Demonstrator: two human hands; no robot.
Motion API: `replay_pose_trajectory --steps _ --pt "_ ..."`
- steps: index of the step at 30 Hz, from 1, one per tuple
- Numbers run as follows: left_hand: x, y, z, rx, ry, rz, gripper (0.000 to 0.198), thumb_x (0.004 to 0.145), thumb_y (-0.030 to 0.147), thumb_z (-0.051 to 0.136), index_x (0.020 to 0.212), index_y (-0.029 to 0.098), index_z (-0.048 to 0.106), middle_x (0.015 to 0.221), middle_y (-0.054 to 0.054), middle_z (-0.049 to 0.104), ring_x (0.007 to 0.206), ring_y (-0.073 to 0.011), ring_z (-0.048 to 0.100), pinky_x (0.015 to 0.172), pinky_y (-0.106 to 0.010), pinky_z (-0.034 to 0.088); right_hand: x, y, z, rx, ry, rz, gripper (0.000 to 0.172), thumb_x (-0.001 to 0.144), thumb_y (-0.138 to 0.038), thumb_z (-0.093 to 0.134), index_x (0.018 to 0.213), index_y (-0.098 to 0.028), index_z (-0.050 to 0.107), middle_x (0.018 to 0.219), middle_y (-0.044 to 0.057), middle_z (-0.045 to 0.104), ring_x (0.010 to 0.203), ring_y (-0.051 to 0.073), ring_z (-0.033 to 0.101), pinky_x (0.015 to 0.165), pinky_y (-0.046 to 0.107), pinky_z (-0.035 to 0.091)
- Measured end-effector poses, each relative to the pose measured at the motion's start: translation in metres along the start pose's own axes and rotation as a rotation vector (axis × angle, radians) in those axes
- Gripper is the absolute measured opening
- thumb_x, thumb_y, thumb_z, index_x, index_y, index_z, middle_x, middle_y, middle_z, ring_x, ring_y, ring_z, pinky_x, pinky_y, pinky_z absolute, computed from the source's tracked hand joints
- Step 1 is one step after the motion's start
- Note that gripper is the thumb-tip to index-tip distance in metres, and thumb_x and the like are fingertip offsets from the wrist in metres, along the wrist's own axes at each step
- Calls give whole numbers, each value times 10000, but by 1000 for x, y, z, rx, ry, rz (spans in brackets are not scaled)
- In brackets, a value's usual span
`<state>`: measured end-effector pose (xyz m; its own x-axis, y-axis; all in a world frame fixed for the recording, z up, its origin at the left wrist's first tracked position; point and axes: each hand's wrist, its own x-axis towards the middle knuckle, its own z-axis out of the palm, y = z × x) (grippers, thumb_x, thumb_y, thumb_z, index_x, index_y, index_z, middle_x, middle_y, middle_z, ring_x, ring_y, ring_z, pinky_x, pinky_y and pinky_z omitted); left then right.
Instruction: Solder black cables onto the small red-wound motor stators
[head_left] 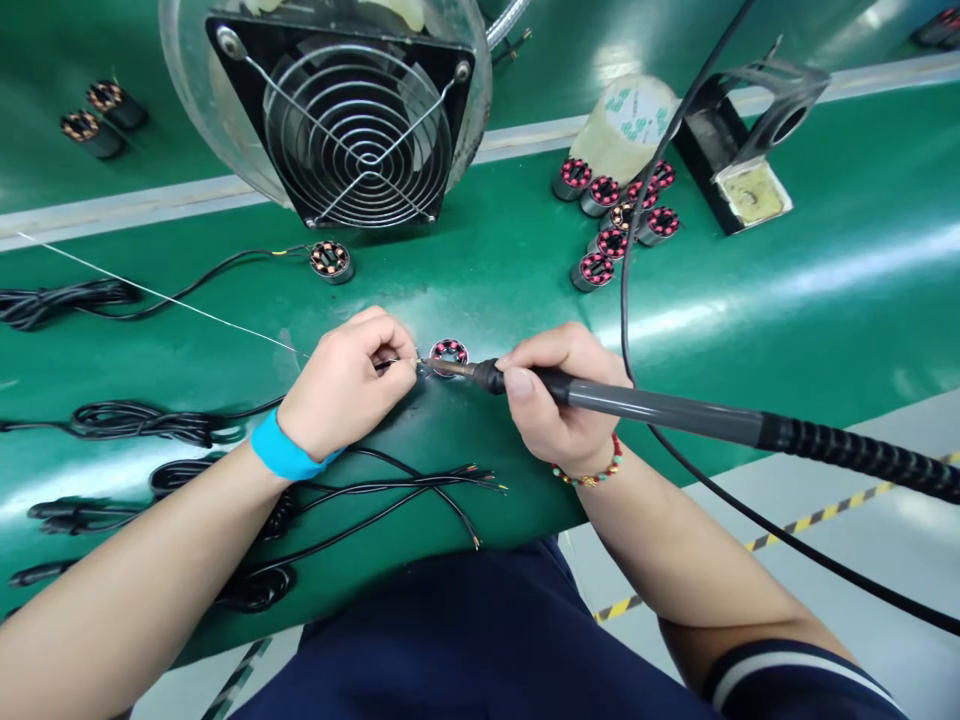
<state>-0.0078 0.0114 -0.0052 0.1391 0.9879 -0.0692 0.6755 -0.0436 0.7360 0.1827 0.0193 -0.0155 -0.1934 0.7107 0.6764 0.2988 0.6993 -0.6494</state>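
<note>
Right hand (pixel 559 400) grips the soldering iron (pixel 660 405) pencil-fashion, seemingly for tip control, its tip on the wound stator (pixel 448 352) lying mid-mat (pixel 750 300) below the fan (pixel 360 140) at 12 o'clock; left hand (pixel 349 385), at the stator's 9 o'clock, pinches thin solder wire (pixel 150 292) toward the tip.

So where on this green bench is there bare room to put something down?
Bare green lies between the fan and the cluster of coils, and widely right of the right hand, below the black stand. Crowded: cable bundles left of the left hand.
</note>
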Motion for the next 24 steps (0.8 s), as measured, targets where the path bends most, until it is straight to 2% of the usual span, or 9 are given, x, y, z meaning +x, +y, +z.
replay_pose_trajectory --steps 4,7,10,13,16,18,21,24 --pt "0 0 0 -2 3 -5 81 716 190 479 650 185 526 752 -11 585 675 -118 507 624 -249 416 -1 1 1 8 27 -3 137 904 -288 539 792 -228 587 650 -48 601 516 71 553 487 207 465" --pt "0 1 0 -15 -1 -17 76 712 185 484 652 187 530 750 -8 578 661 -117 503 620 -252 415 0 3 2 2 41 23 93 911 -303 552 889 -238 615 775 -27 660 641 95 628 589 223 529" --pt "1 1 0 -25 0 -25 68 706 175 490 655 190 532 743 -4 571 655 -120 499 612 -256 410 0 4 3 13 -76 94 170 904 -304 583 1064 -252 612 1014 7 697 891 149 682 780 277 575" --pt "1 1 0 -36 3 -18 70 704 163 491 660 189 538 735 -4 565 663 -125 504 620 -262 413 -2 5 7 52 -218 211 319 929 -339 545 1241 -271 538 1188 27 663 958 166 687 840 314 584" --pt "0 0 0 -45 5 -9 74 701 153 489 663 189 542 738 -2 566 669 -127 508 634 -262 422 -4 5 11 76 -294 284 331 974 -331 443 1298 -276 487 1123 16 687 871 142 695 825 320 584" --pt "0 0 0 -47 9 -4 76 698 149 487 662 189 541 735 0 562 668 -126 505 637 -260 423 -5 5 15 40 -325 259 299 970 -276 444 1261 -261 512 1017 2 711 880 151 677 857 342 557" --pt "0 1 -1 -49 11 -4 76 696 149 483 656 187 536 725 3 551 653 -120 494 635 -255 417 -4 7 21 -39 -371 184 327 897 -174 525 1219 -226 532 963 10 713 970 191 615 917 374 496" --pt "0 1 -1 -49 12 -10 78 698 159 481 655 184 540 712 4 540 637 -116 484 620 -253 403 -3 10 29 -62 -405 169 398 835 -103 519 1224 -183 522 944 28 696 956 208 569 903 373 473"
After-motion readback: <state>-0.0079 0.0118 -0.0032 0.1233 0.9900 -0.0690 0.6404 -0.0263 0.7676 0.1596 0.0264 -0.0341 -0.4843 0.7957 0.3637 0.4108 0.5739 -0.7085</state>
